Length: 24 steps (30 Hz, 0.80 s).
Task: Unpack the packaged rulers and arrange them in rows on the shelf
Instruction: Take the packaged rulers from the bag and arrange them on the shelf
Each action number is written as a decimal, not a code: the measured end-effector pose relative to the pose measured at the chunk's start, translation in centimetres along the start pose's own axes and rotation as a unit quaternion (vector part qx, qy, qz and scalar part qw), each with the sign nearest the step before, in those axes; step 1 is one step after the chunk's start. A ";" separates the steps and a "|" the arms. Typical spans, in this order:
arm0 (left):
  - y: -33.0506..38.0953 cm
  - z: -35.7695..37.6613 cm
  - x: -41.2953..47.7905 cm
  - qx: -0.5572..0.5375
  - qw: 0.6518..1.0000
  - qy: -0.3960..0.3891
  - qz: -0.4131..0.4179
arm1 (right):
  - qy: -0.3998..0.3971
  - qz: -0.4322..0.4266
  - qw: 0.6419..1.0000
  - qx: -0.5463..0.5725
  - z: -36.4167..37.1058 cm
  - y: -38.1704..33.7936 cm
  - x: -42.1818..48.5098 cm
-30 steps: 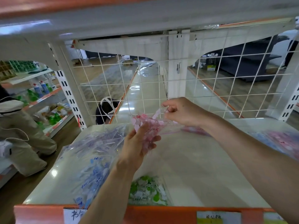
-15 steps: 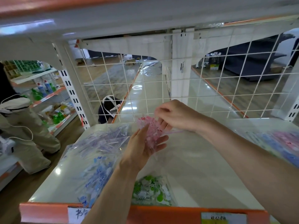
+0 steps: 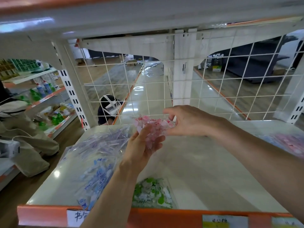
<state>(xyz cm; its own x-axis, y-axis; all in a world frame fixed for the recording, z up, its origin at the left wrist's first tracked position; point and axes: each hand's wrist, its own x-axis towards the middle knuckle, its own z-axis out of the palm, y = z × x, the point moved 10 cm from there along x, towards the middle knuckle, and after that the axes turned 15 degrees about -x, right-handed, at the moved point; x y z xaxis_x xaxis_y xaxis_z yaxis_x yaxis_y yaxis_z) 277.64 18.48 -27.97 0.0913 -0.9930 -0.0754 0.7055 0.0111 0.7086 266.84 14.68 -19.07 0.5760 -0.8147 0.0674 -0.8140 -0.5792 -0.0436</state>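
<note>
Cradled in curled left hand (image 3: 141, 148), pinched at top by right hand (image 3: 185, 122): crinkly clear pack of pink rulers (image 3: 153, 127), above glossy cream shelf (image 3: 205, 170); long axis unclear under crumpled film; blue pack (image 3: 93, 162), green pack (image 3: 151, 193) flat below.

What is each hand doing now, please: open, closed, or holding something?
Left hand: holds the pink ruler pack from below.
Right hand: pinches the same pack.
</note>
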 end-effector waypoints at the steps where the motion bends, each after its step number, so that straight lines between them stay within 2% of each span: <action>1: 0.0 -0.1 0.0 -0.003 1.000 0.004 0.002 | 0.004 -0.003 0.999 -0.042 0.0 -0.3 -0.1; 3: 0.1 -0.3 0.1 -0.007 1.000 0.013 0.005 | 0.032 -0.012 0.994 -0.100 -0.3 -1.0 0.0; 10: 0.0 -0.4 0.2 -0.006 1.000 0.018 0.006 | 0.039 -0.035 0.990 -0.133 0.5 -1.8 1.0; 14: 0.2 -1.2 0.4 -0.019 0.999 0.049 0.015 | 0.006 0.019 0.998 -0.053 0.1 1.3 2.4; 17: 0.7 -2.5 0.5 -0.031 0.994 0.092 0.039 | -0.052 0.075 0.994 -0.053 0.8 4.8 3.7; 20: 1.0 -3.1 0.6 -0.042 0.991 0.113 0.055 | -0.115 0.067 0.987 -0.091 3.2 5.1 4.7; 24: 1.1 -3.0 0.6 -0.041 0.992 0.105 0.061 | -0.153 0.042 0.982 -0.100 5.8 3.8 5.7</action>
<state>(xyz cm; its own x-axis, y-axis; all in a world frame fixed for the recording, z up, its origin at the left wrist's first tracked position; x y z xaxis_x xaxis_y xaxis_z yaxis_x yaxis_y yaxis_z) 280.62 18.22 -29.32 0.3173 -0.9375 -0.1429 0.7344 0.1475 0.6625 267.45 7.65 -24.63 0.4773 -0.8475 -0.2324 -0.8402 -0.5176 0.1618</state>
